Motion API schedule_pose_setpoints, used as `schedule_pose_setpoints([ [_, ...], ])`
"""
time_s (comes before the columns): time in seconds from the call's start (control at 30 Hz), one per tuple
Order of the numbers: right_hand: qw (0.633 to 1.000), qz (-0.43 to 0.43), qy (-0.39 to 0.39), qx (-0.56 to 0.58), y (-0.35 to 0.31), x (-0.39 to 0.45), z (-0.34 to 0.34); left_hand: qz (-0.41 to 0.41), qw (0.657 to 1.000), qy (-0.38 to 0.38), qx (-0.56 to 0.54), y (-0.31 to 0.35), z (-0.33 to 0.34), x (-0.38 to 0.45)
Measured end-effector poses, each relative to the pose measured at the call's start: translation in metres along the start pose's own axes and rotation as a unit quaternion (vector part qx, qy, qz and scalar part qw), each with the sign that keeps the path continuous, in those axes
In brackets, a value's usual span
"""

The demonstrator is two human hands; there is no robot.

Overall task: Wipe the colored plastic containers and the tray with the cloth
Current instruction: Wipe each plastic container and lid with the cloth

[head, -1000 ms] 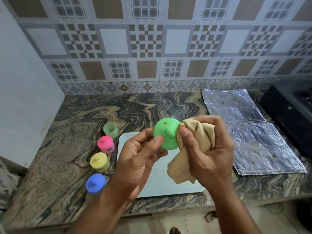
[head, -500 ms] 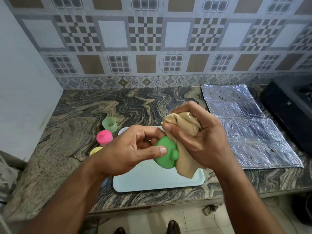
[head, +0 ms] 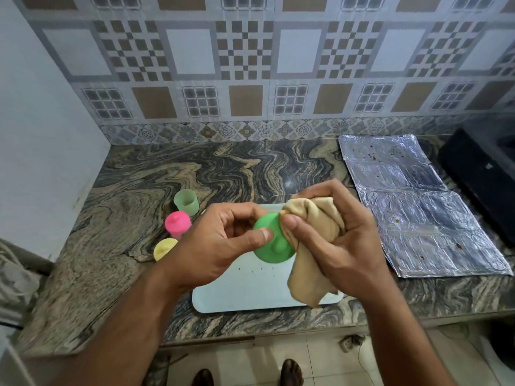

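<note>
I am in the wiping step, and the piece in work is the green lid (head: pixel 274 243), held up at the centre of the frame above the tray (head: pixel 250 291). My left hand (head: pixel 220 243) has its fingers curled round the lid's far side, with the thumb pressed across its near rim, so the knobbed face looks toward the camera. My right hand (head: pixel 334 240) is closed tight on the bunched cloth (head: pixel 315 238); its thumb presses a fold of it against the lid's upper right edge, and a loose tail of cloth hangs down over the tray's lower right part.

The tray lies flat on the bench (head: pixel 125 246) below my hands, pale and bearing a few dark specks, so I judge it not yet wiped. At centre left of the frame, just beside the tray's left edge, stand the other containers: an open green cup (head: pixel 186 201) farthest from me, then the pink container (head: pixel 177 224) with its lid on, then the yellow container (head: pixel 165 247), partly hidden by my left wrist. I cannot tell from here which of them are already clean.

The next move, as I judge it, calls for turning the lid in the left hand so the cloth can run round the rim and the knob. After that the lid belongs on the open green cup. The grip is only at the lid's edge, so I would press lightly to keep it from slipping out.
</note>
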State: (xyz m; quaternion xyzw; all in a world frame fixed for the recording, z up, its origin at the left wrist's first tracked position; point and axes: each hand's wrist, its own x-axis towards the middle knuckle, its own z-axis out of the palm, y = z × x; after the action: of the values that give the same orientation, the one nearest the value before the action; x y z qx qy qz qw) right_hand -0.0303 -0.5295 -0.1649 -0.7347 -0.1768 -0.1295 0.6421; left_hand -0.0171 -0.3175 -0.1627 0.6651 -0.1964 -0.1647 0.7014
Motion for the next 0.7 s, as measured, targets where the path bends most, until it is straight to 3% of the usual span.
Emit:
schedule_pose_setpoints([
  [0.07,1.000,-0.005,-0.008,-0.018,0.003,0.004,0.003,-0.001,0.998,-0.027,0.049,0.001,0.001,0.001],
  [0.2,0.999,0.006,0.047,0.000,0.006,0.016,0.000,0.011,0.987,-0.040,0.153,0.005,0.000,0.004],
  [0.3,0.998,0.029,-0.005,0.057,0.007,0.015,-0.010,0.020,0.983,-0.007,0.182,0.009,-0.003,0.007],
  [0.4,0.992,0.058,-0.085,0.078,0.010,0.011,-0.014,0.014,0.985,-0.010,0.174,0.010,-0.007,0.009],
  [0.6,0.972,0.091,0.035,0.214,0.014,0.004,-0.001,-0.016,0.998,0.015,0.062,0.015,0.004,0.010],
  [0.7,0.970,0.094,0.033,0.222,0.018,-0.002,0.006,-0.020,0.996,0.071,0.047,0.016,0.010,0.016],
])
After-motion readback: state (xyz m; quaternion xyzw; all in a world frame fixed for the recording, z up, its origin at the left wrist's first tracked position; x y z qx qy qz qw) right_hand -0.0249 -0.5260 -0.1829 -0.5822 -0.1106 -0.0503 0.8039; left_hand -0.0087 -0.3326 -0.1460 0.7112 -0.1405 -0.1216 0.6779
